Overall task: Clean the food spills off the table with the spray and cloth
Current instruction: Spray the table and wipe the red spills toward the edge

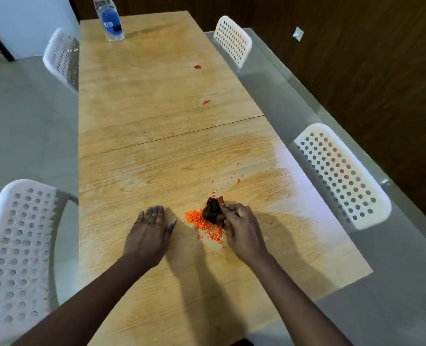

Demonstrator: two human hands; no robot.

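My right hand grips a bunched dark cloth with red patches, pressed down on the wooden table. A heap of orange crumbs lies against the cloth's left side, and loose crumbs trail away behind it. My left hand rests flat on the table, fingers straight, just left of the heap. Two red smears mark the table farther off. A clear bottle with a blue label stands at the far end. Damp wiped patches darken the wood.
White perforated chairs stand round the table: one near left, one far left, one near right, one far right. A dark wooden wall runs along the right side.
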